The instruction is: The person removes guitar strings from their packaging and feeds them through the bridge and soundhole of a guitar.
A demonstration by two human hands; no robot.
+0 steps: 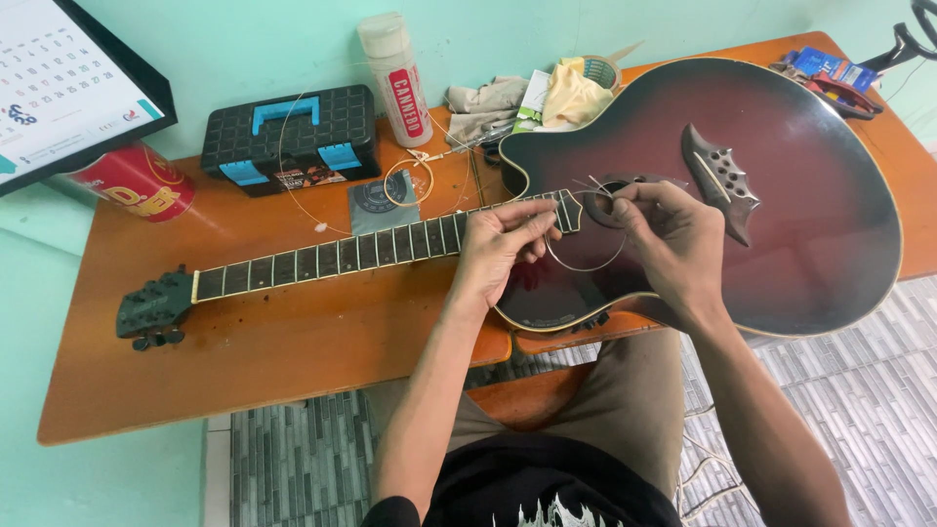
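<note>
A dark red acoustic guitar (800,185) lies flat on an orange wooden table (273,361), its neck (322,256) running left to a black headstock (154,307). My left hand (498,249) rests at the end of the fretboard and pinches a thin wire guitar string (584,265). My right hand (669,234) hovers over the soundhole and pinches the same string, which curves in a loop between both hands. The black bridge (722,181) sits just right of my right hand.
A black toolbox with blue latches (288,137), a white spray can (395,78), a red tin (137,181), a coiled string on a packet (390,195), cloths (527,98) and a tape roll (600,70) sit at the table's back. Pliers and a packet (830,83) lie far right.
</note>
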